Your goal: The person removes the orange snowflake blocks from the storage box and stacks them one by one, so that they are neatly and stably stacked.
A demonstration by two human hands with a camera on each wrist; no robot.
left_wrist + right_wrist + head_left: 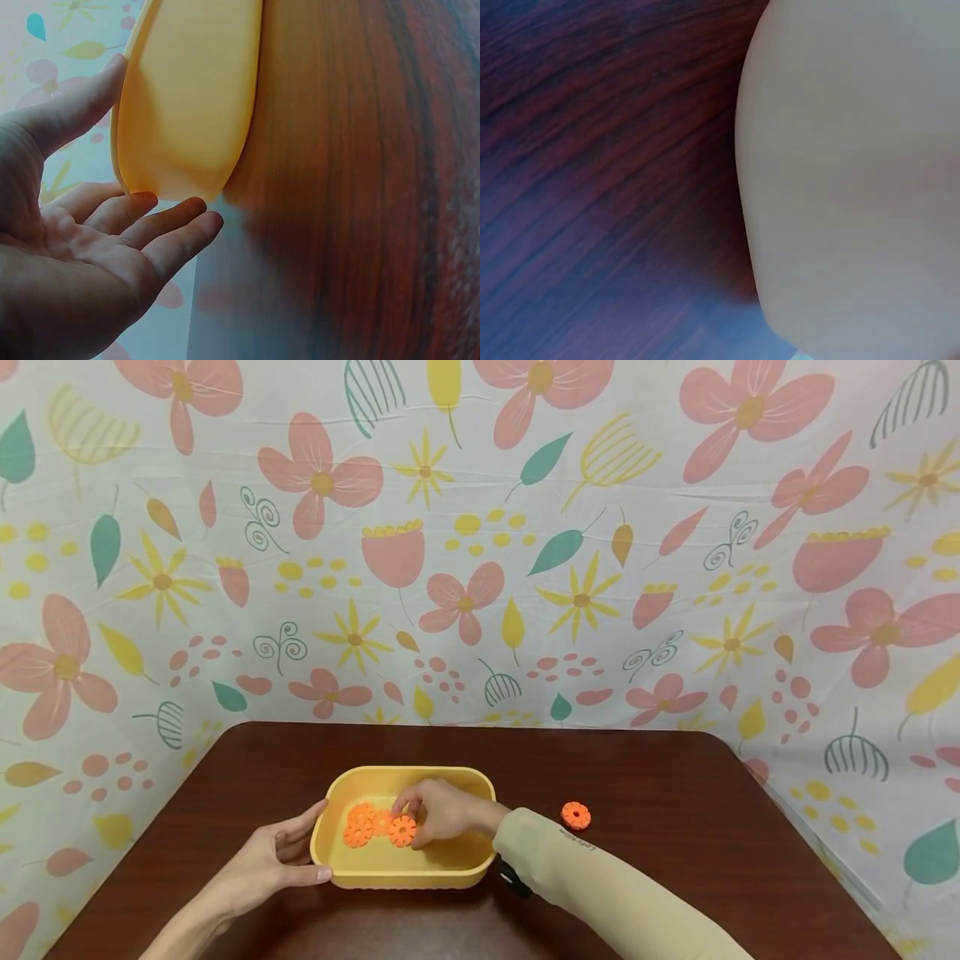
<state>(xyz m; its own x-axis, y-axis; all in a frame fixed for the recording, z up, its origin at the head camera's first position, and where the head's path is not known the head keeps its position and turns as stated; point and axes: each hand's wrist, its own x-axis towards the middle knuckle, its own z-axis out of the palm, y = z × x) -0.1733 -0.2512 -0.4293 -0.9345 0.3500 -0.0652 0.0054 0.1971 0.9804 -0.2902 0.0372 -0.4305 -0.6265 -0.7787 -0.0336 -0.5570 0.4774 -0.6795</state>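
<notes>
A yellow plastic tub (412,879) stands on the table, with several orange notched discs (358,835) lying in its left half. My left hand (251,866) holds the tub's left end, thumb at the near corner and fingers along the far side. In the left wrist view the fingertips (196,204) of that hand touch the tub wall (187,97). Reaching inside the tub, my right hand (444,812) pinches an orange notched disc (402,831) between thumb and fingers. The right wrist view shows a pale, blurred surface, probably the tub's outer wall (840,180), but not the hand.
One more orange disc (576,815) lies on the dark wood table (645,777), right of the tub and just beyond the right sleeve (592,877). A flower-patterned cloth (480,543) hangs behind the table and along its sides.
</notes>
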